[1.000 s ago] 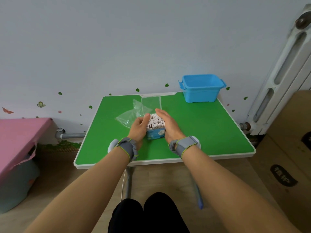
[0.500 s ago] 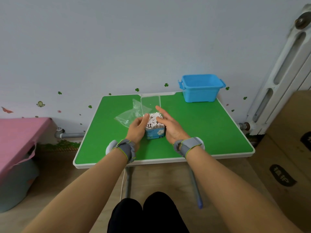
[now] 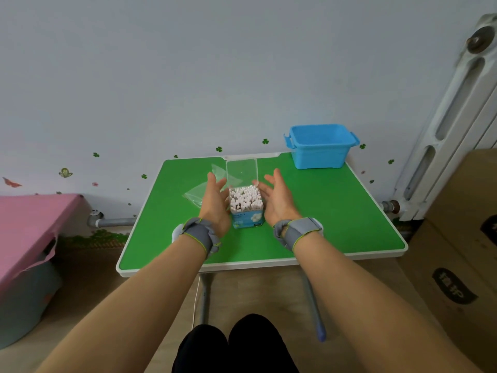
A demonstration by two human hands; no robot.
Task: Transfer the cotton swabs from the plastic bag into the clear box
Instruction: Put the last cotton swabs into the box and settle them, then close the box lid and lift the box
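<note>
A green rectangular tabletop with a white rim stands against a pale wall dotted with clover stickers. A brown cardboard carton and a white radiator are on its right, and a pink-covered surface is on its left. A blue plastic tub sits at the table's far right corner.

The left hand and the right hand flank a small clear plastic box with a blue label. Both have their fingers straight and spread and grip nothing; whether the left palm touches the box I cannot tell. The box's hinged lid stands upright. White-tipped cotton swabs fill the box, standing on end. A crumpled transparent plastic bag lies flat behind the left hand.
</note>
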